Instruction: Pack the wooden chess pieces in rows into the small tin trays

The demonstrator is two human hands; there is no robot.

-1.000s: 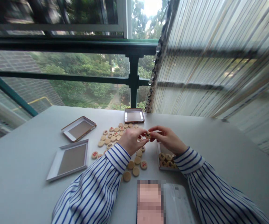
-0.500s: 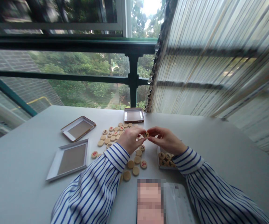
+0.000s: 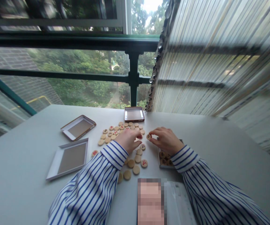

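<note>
Lying at the bottom edge, a pixelated panel is cut off and unreadable. Right of centre, the right hand and its striped sleeve hide much of a box; the fingers pinch one disc just below the frame's centre, its dark character hard to read. The left hand, thumb and fingers slightly parted around nothing visible, covers some loose discs. At upper left, the window blurs.

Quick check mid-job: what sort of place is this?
Probably a home's enclosed balcony or window corner: green bars frame the view, trees stand beyond, and a string curtain hangs on the right.
</note>
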